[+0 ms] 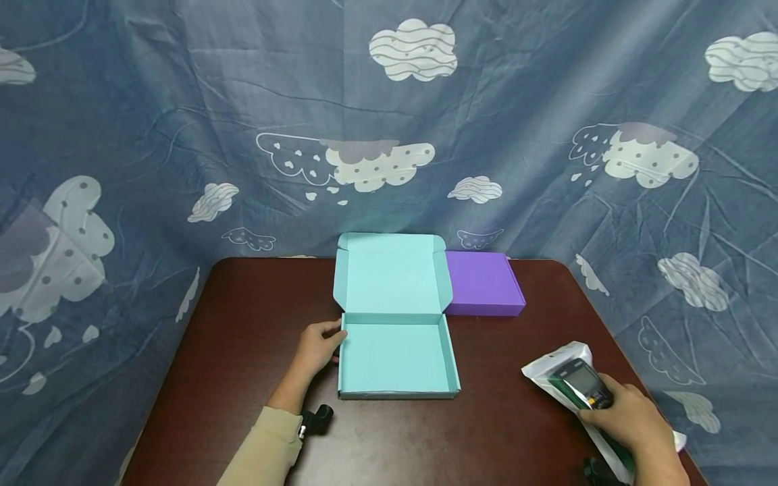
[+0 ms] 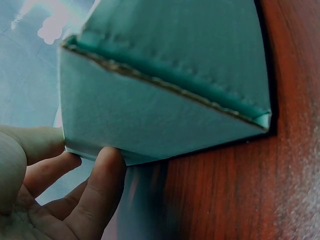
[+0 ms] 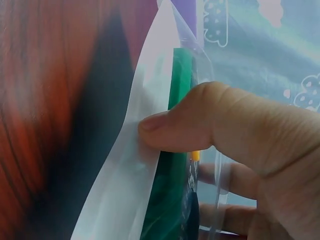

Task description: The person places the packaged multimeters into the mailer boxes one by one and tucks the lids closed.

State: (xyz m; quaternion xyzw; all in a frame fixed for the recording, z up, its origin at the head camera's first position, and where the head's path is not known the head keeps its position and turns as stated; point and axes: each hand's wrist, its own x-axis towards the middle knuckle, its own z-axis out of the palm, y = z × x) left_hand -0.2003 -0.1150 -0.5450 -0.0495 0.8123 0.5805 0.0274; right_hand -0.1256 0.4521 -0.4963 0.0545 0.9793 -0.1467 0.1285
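An open mint-green cardboard box [image 1: 398, 358] stands on the table with its lid folded back and nothing inside. My left hand [image 1: 317, 347] holds its left side near the hinge, thumb at the rim. In the left wrist view, the fingers [image 2: 105, 185] reach the lower edge of the box's outer wall [image 2: 115, 107]. At the right, my right hand [image 1: 635, 412] grips a white-backed clear plastic packet [image 1: 568, 354]. In it show a dark handheld device with a grey screen [image 1: 583, 381] and something green [image 3: 172, 180]. The right wrist view shows the thumb [image 3: 175, 130] pressing on the white side.
A closed purple box [image 1: 483, 283] lies behind and right of the mint-green one, near the back edge of the dark brown table [image 1: 255, 324]. A blue cloud-patterned cloth [image 1: 292, 88] hangs behind the table. Wrist cameras are strapped to both arms.
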